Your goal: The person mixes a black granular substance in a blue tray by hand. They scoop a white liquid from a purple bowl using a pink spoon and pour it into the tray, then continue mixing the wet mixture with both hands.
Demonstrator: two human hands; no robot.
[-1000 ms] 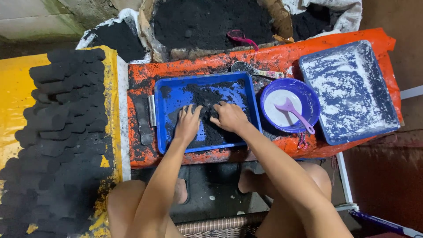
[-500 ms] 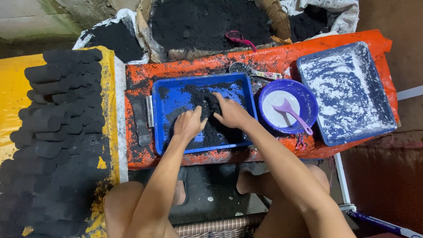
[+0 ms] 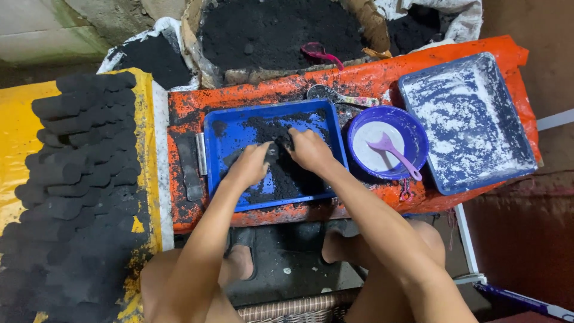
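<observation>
- Head view: both hands, left hand [image 3: 250, 165] and right hand [image 3: 309, 149], are pressed down with fingers curled into the black powder [image 3: 281, 173] in the blue tray [image 3: 218, 134] on the orange bench [image 3: 179, 119]. Looks like a loose grip on a clump, nothing lifted.
- A good pile of black logs [image 3: 78, 173] is already stacked on the yellow sheet [image 3: 18, 131]; plenty of mix is left in the sack [image 3: 269, 30].
- Purple bowl [image 3: 412, 134] with its spoon [image 3: 391, 149] sits just beside the right hand, a white-dusted tray [image 3: 472, 125] beyond. Nothing blocks the hands.

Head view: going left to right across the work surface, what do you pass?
Rows of black briquettes on the yellow sheet → blue tray of black mix, with the left hand then the right hand in it → purple bowl with its spoon → white-dusted blue tray.
</observation>
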